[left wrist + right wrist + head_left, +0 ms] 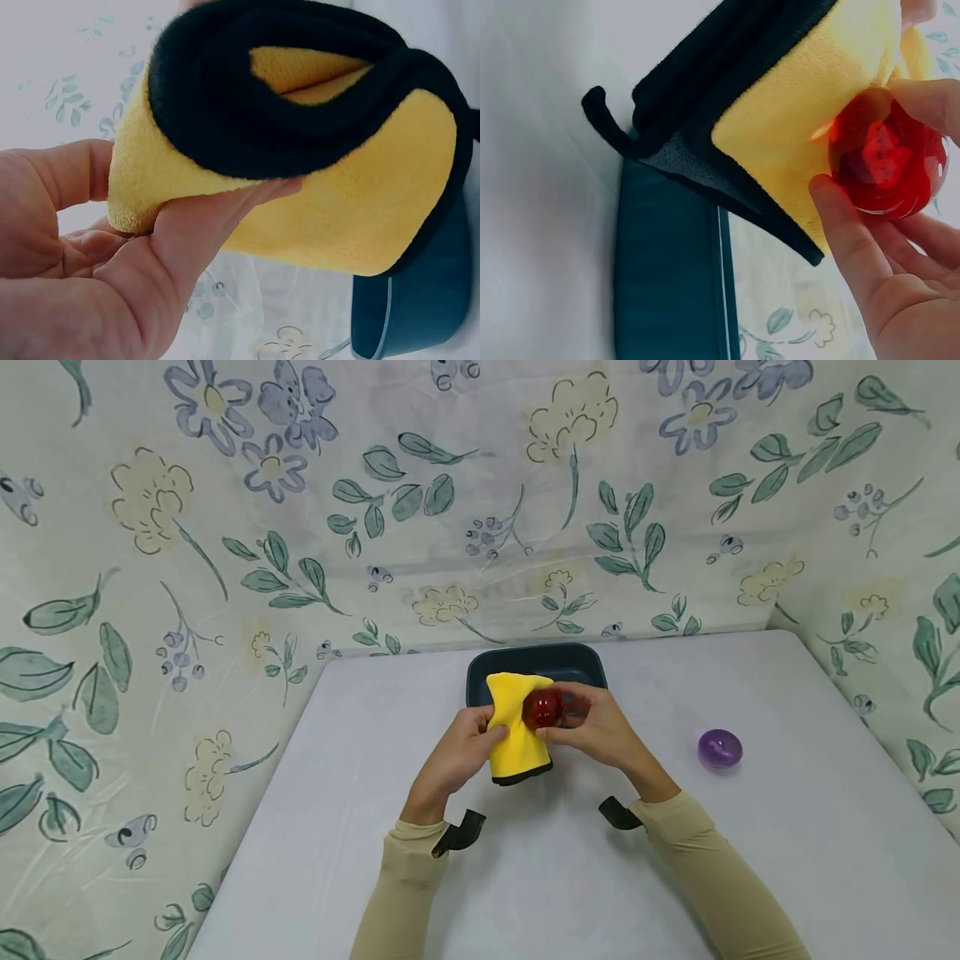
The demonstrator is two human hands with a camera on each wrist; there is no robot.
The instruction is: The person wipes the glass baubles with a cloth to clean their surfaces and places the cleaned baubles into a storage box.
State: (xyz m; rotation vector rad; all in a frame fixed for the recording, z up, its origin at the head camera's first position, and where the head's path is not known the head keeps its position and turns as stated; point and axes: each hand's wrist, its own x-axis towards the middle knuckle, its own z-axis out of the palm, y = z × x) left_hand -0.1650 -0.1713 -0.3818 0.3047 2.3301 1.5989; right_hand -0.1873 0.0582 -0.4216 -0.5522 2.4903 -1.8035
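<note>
Wiping step under way, I'd say: left hand fingers pinch the folded yellow cloth, right hand fingers curl round the red ball, pressed against the cloth just in front of the dark tray. Next move likely calls for turning the ball against the cloth. Purple ball sits well right of the tray on the bench.

no readable text, labels or numbers anywhere

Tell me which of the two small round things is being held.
The red ball: the right hand pinches it against the yellow cloth that the left hand holds. The purple one lies alone on the table, off to the right.
</note>
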